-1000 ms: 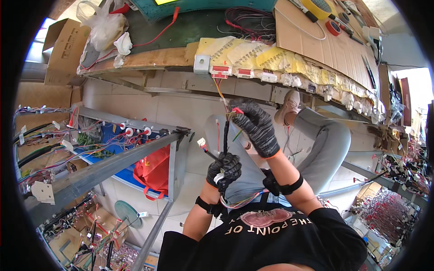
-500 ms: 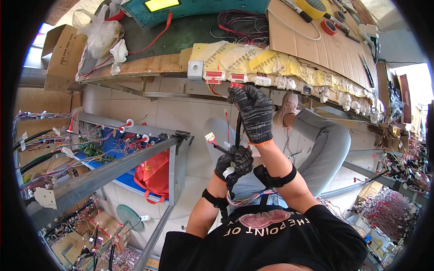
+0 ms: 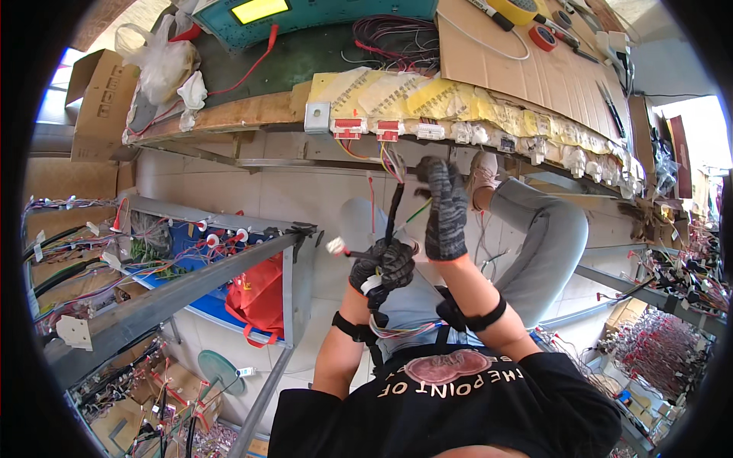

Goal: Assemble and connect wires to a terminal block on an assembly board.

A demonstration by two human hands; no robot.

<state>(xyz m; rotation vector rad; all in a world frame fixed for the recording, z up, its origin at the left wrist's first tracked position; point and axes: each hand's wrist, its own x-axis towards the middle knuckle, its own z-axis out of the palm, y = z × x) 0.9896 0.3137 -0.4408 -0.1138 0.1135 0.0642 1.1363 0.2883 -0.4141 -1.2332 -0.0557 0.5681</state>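
My left hand (image 3: 388, 265), in a dark grey knit glove, is closed around a black-sleeved wire harness (image 3: 395, 208). The harness's coloured wires rise to a red-and-white connector (image 3: 388, 131) on the bench's front edge. From my left fist a short branch ends in a white plug (image 3: 336, 246). A loose red wire (image 3: 372, 202) stands up beside it. Right of the harness, my gloved right hand (image 3: 445, 210) points upward with its fingers apart, slightly blurred. Close to its thumb side runs a green wire (image 3: 418, 211); contact cannot be made out.
A row of sockets (image 3: 504, 142) lines the bench edge under yellow tape. On the bench are a teal tester (image 3: 244, 23) with a lit display, cardboard (image 3: 527, 69) and tape rolls (image 3: 542, 38). A metal rail (image 3: 191, 282) and a red bag (image 3: 259, 298) stand left.
My right hand has come off the connector at the bench edge, moving down and right, its fingers loosening. My left hand keeps hold of the harness, and the white plug has swung left and down.
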